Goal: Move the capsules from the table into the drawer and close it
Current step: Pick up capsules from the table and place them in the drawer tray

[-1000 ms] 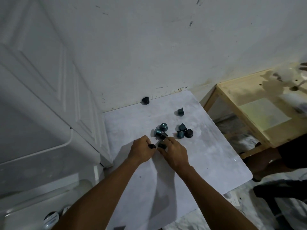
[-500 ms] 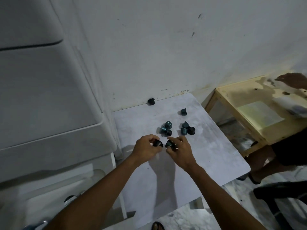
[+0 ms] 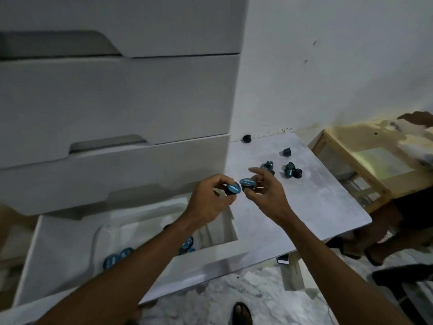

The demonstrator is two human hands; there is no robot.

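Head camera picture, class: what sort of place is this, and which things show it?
Probably a plain room in a home: a white plastic drawer unit against a scuffed wall, a small grey table, marble-patterned floor.

Below my left grip [image 3: 206, 198] the white pull-out drawer [image 3: 206, 259] stands open, and its mouth is free for a straight drop. Its floor is partly taken by blue-lidded capsules [image 3: 117, 256] lying near the drawer's front wall, with bare white liner behind them. Above the drawer the closed white drawer fronts [image 3: 117, 174] overhang its rear, so the way in is from the front and from above. My right grip [image 3: 264, 193] hangs over the grey marbled counter [image 3: 323, 205], just beside the drawer; the counter's near half is bare, while dark teal capsules [image 3: 289, 171] crowd its far part.
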